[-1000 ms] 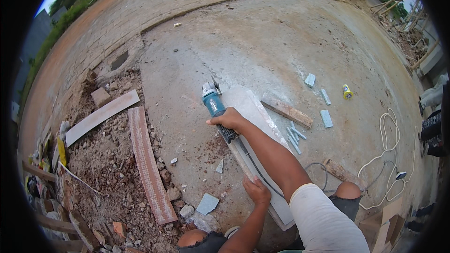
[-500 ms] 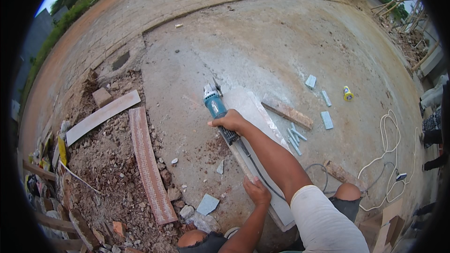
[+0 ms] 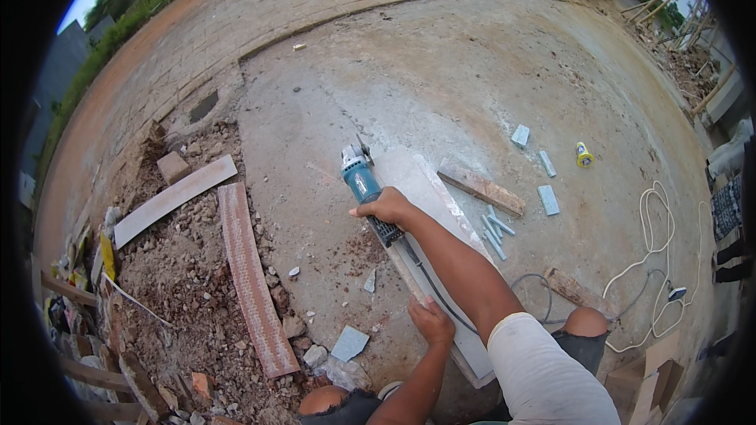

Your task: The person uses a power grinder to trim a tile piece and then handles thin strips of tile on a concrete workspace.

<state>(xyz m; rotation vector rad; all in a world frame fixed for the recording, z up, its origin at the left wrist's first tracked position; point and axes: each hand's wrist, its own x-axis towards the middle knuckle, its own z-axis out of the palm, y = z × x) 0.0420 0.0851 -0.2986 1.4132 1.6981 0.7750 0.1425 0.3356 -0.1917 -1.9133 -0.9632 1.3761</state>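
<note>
1. Our grinder is in the right hand, fingers wrapped round its body. We'd want that wrist firm and the disc square to the edge; can't tell if it's spinning or touching.
2. Our left hand lies on the near part of the slab's left edge. Can't tell if it's pinching. Good spot imo, well apart from the disc.
3. We'd watch the cord: it runs back from the right hand over the slab, past the left one.
4. Looks-wise, the grinder's teal with a silvery head and dark rear; the slab's pale grey, dusty, rough along its right edge.
5. Right of both hands: thin bluish strips.
</note>
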